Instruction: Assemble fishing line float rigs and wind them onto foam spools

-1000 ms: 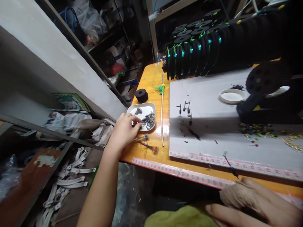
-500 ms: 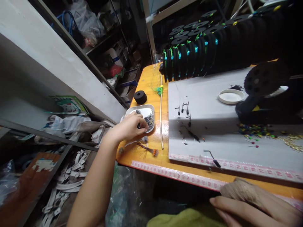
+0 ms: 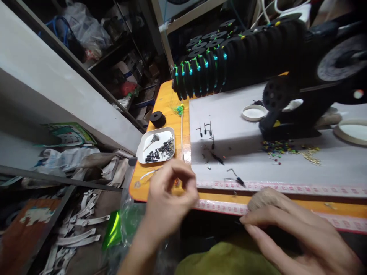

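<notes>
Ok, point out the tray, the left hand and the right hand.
Tray (image 3: 165, 134): head view, a bare patch of its white floor.
Left hand (image 3: 162, 196): head view, the back, near the thumb.
Right hand (image 3: 314, 230): head view, the back.

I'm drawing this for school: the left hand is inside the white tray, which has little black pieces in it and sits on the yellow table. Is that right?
Almost! The head view shows the left hand outside the white tray, nearer the person. The rest is right.

Head-worn view, facing forward and down
</notes>
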### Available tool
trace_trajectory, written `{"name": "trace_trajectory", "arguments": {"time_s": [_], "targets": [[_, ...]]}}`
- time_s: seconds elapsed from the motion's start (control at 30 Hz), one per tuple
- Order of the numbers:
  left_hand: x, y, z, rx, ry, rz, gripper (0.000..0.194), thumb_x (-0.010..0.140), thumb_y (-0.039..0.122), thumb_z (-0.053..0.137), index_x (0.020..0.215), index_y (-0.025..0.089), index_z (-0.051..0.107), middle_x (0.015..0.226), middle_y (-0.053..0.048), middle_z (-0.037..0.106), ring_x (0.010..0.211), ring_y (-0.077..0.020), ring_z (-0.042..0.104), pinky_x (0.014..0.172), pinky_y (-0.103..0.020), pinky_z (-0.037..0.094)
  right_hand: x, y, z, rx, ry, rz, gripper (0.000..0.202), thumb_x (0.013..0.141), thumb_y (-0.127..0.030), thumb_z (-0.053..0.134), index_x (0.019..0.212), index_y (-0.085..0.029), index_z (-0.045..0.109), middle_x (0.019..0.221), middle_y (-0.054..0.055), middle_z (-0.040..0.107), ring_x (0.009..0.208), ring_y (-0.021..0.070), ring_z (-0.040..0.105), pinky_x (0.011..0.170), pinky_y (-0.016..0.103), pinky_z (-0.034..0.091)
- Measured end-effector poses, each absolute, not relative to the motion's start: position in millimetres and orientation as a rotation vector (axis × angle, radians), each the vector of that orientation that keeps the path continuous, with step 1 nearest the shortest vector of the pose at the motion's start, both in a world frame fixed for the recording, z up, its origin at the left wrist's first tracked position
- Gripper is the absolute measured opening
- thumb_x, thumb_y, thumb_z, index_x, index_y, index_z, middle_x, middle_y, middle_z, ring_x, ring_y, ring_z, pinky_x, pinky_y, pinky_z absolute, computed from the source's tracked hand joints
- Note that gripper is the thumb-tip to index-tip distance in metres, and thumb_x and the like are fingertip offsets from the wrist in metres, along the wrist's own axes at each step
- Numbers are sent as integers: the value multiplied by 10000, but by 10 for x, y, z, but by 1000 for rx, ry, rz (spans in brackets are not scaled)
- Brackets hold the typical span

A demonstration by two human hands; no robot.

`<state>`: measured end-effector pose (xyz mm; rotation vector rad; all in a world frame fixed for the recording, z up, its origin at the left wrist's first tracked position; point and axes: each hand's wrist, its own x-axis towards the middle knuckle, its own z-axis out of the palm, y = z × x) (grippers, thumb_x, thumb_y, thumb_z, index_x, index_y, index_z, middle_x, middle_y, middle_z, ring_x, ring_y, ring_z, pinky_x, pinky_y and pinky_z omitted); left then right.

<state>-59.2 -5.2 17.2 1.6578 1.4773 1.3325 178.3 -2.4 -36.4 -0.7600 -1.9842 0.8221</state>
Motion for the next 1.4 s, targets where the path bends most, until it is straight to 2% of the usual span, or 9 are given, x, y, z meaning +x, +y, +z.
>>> {"name": "trace_trajectory", "arguments": {"time_s": [0.07, 0.2, 0.33, 0.57, 1.13, 1.27, 1.4], "targets": [[-260, -270, -19, 1286, 1295, 1407, 140, 817, 57, 667, 799, 193, 640, 781, 1, 624, 716, -106, 592, 631, -187, 477, 1763, -31, -317, -768, -1970, 941, 122, 844, -119, 635, 881, -231, 606, 787, 23, 624, 712, 182, 619, 609, 287, 498], [129, -476, -298, 674, 957, 1479, 84, 819, 207, 782, 784, 182, 710, 721, 16, 626, 556, -33, 532, 518, -106, 444, 1745, -36, -224, -788, -1943, 1170, 155, 888, -111, 547, 800, -226, 493, 755, -2, 570, 699, 147, 569, 609, 267, 461], [238, -507, -339, 430, 830, 1495, 84, 776, 191, 833, 769, 176, 751, 718, 12, 660, 542, -12, 567, 516, -76, 462, 1721, -40, -146, -788, -1922, 1254, 192, 879, -84, 507, 763, -223, 443, 729, -25, 529, 667, 114, 519, 595, 239, 425], [286, -547, -277, 357, 770, 1482, 90, 787, 146, 819, 810, 183, 741, 734, 6, 706, 516, -8, 589, 523, -76, 500, 1693, -52, -85, -796, -1913, 1169, 188, 822, -44, 521, 740, -210, 482, 695, -34, 529, 647, 104, 524, 577, 227, 418], [329, -548, -245, 269, 748, 1470, 160, 766, 166, 843, 823, 176, 693, 736, 19, 707, 503, -6, 605, 516, -66, 500, 1705, -72, -55, -785, -1933, 1129, 179, 832, -59, 523, 732, -204, 489, 682, -36, 528, 635, 95, 525, 565, 219, 421], [394, -581, -275, 456, 975, 1630, 193, 752, 183, 852, 854, 239, 698, 736, 41, 720, 529, -33, 629, 530, -87, 521, 1734, -65, -65, -813, -2000, 1099, 151, 897, -87, 516, 803, -205, 517, 740, -15, 573, 680, 115, 565, 597, 236, 454], [373, -633, -330, 909, 1300, 1838, 360, 763, 125, 825, 1012, 358, 707, 764, 49, 753, 671, -112, 701, 658, -205, 593, 1795, -59, -69, -866, -2057, 1167, 154, 985, -154, 476, 889, -214, 579, 826, 11, 641, 759, 138, 621, 673, 255, 499]]}}
